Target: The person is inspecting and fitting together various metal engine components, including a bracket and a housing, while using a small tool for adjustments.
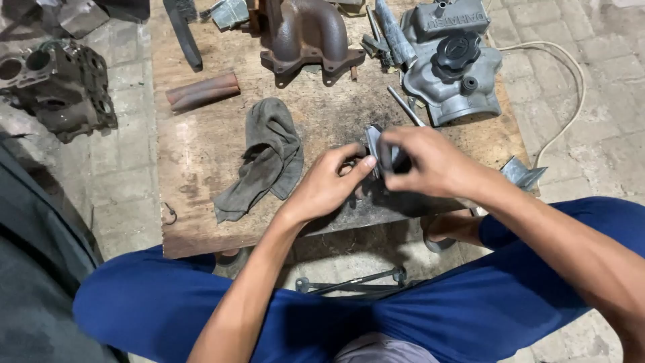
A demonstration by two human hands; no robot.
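Observation:
Both of my hands meet over the near edge of a worn wooden board (201, 148). My right hand (430, 161) is closed around a small grey metal part (377, 144), which sticks out to the left of my fingers. From below, my left hand (326, 188) touches the same part with its thumb and fingertips. Most of the part is hidden by my fingers. A dirty grey rag (265, 158) lies crumpled on the board just left of my left hand.
On the board's far side lie a grey engine cover with a black cap (453, 60), a rusty manifold (306, 37), two rusty tubes (201, 91) and a metal rod (404, 106). A dark engine block (57, 87) sits on the paving at left. A thin rod tool (356, 282) lies between my legs.

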